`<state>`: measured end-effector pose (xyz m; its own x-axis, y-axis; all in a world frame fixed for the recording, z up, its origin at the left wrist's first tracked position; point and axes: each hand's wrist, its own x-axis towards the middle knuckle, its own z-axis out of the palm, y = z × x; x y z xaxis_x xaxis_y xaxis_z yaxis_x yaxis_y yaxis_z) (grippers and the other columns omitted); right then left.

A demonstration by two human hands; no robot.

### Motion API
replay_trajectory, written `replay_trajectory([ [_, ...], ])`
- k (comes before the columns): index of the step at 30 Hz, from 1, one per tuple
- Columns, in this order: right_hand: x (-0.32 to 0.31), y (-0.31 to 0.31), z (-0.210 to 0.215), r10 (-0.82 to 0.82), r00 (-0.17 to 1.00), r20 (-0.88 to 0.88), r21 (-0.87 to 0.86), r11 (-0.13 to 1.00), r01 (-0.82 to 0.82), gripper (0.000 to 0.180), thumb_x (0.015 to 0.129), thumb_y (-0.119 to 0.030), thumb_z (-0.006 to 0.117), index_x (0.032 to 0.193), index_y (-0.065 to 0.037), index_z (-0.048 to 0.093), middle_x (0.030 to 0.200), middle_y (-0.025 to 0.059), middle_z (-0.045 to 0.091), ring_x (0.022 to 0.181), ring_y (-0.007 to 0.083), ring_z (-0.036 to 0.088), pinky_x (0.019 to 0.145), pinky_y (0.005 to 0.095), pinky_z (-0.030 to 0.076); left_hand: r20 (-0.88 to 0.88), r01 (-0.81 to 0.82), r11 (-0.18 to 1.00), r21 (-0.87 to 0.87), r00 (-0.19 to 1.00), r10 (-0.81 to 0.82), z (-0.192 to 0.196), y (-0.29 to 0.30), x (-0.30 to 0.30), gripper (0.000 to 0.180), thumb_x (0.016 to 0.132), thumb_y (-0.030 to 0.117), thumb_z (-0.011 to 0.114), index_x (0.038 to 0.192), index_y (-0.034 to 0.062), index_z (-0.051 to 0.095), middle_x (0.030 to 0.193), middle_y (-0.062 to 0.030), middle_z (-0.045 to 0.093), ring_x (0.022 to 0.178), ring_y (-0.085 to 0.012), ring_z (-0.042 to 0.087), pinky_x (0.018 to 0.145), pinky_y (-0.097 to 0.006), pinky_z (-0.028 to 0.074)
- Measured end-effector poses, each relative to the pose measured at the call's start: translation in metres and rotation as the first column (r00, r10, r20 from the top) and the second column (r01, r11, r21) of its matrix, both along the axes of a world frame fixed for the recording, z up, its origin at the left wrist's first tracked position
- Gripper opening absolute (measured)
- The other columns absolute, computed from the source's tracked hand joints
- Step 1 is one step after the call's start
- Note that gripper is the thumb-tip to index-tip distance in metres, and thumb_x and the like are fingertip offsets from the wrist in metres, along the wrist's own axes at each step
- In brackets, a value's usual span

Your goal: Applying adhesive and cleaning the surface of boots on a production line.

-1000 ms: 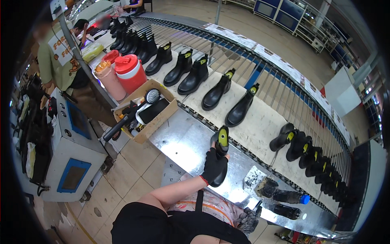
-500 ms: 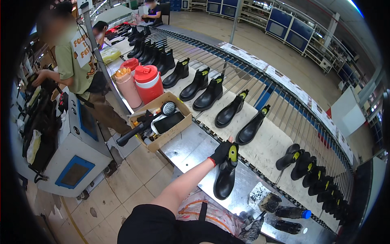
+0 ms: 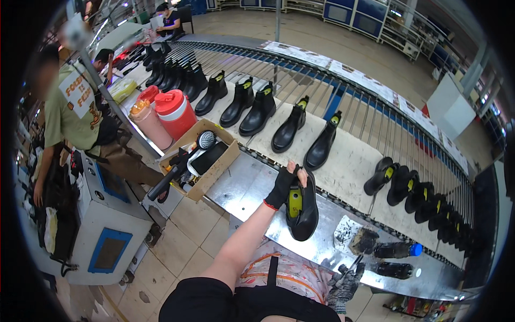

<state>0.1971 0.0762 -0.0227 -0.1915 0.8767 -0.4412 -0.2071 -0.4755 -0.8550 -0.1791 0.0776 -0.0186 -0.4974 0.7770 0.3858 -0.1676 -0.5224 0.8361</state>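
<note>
My left hand [image 3: 284, 185], in a black fingerless glove with a red cuff edge, grips a black ankle boot [image 3: 306, 217] at its upper. The boot is tilted over the metal worktop, and its opening shows a yellow-green lining. Low in the picture is my right hand [image 3: 344, 287], in a grey, dark-stained glove. Its fingers close round a thin, dark-tipped tool [image 3: 356, 262] whose exact kind I cannot make out. Beside that hand, a blackened cloth or sponge [image 3: 365, 241] lies on a stained white sheet [image 3: 346, 229].
Black boots [image 3: 289, 126] stand along the pale conveyor [image 3: 348, 172]. Two bottles of dark liquid [image 3: 394, 250] lie right. A cardboard box [image 3: 224, 163] holds a brush and tools. Red jugs [image 3: 177, 115] stand behind it. A person [image 3: 75, 112] works at left, beside a white machine [image 3: 120, 222].
The boot in my left hand has turned, now showing more of its inside and side. My right hand has come further into view. The whole view has shifted slightly.
</note>
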Motion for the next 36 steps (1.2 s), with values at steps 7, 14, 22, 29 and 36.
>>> replay_trajectory([
  [7, -0.009, 0.027, 0.004, -0.033, 0.999, -0.021, -0.012, 0.999, 0.032, 0.063, 0.081, 0.004, 0.048, 0.138, -0.001, 0.023, 0.117, 0.0152, 0.055, 0.048, 0.0096, 0.052, 0.038, 0.0215, 0.042, 0.205, 0.017, 0.966, -0.260, 0.978, 0.038, -0.047, 0.024, -0.014, 0.065, 0.096, 0.054, 0.027, 0.070, 0.0051, 0.060, 0.073, -0.0067, 0.059, 0.070, -0.0175, 0.057, 0.069, -0.030, 0.044],
  [14, 0.000, 0.027, 0.016, 0.010, 0.984, 0.179, 0.391, 0.917, -0.081, 0.026, 0.089, -0.011, 0.051, 0.113, -0.002, 0.047, 0.089, 0.0120, 0.058, 0.052, 0.0128, 0.054, 0.044, 0.0253, 0.048, -0.099, 0.199, 0.972, 0.123, 0.977, -0.187, 0.024, 0.020, 0.004, 0.087, 0.083, 0.074, 0.011, 0.056, 0.0040, 0.055, 0.059, -0.0064, 0.054, 0.071, -0.0191, 0.050, 0.088, -0.035, 0.035],
  [22, 0.020, 0.038, 0.022, -0.044, 0.938, 0.343, 0.504, 0.851, -0.144, 0.024, 0.088, -0.012, 0.056, 0.109, -0.001, 0.057, 0.092, 0.0078, 0.060, 0.065, 0.0106, 0.056, 0.052, 0.0244, 0.048, -0.308, 0.413, 0.911, 0.016, 0.869, -0.389, 0.060, 0.002, 0.040, 0.087, 0.071, 0.085, 0.022, 0.049, 0.0058, 0.051, 0.056, -0.0035, 0.054, 0.067, -0.0206, 0.051, 0.096, -0.039, 0.031],
  [29, -0.011, 0.066, 0.091, 0.421, 0.754, 0.504, 0.284, 0.744, -0.605, 0.027, 0.079, -0.021, 0.064, 0.100, -0.004, 0.065, 0.090, 0.0084, 0.063, 0.071, 0.0160, 0.061, 0.058, 0.0283, 0.049, -0.323, 0.531, 0.847, 0.019, 0.805, -0.497, 0.064, 0.000, 0.049, 0.088, 0.069, 0.087, 0.026, 0.048, 0.0064, 0.052, 0.056, -0.0016, 0.054, 0.068, -0.0213, 0.052, 0.098, -0.041, 0.029],
  [36, -0.055, 0.076, 0.143, -0.073, 0.418, 0.906, 0.413, -0.074, -0.908, 0.049, 0.067, -0.053, 0.066, 0.101, -0.018, 0.068, 0.094, 0.0113, 0.063, 0.085, 0.0288, 0.061, 0.071, 0.0386, 0.048, -0.293, 0.546, 0.837, 0.024, 0.805, -0.516, 0.064, 0.003, 0.049, 0.087, 0.067, 0.088, 0.027, 0.046, 0.0073, 0.050, 0.054, -0.0023, 0.054, 0.066, -0.0205, 0.051, 0.099, -0.042, 0.028],
])
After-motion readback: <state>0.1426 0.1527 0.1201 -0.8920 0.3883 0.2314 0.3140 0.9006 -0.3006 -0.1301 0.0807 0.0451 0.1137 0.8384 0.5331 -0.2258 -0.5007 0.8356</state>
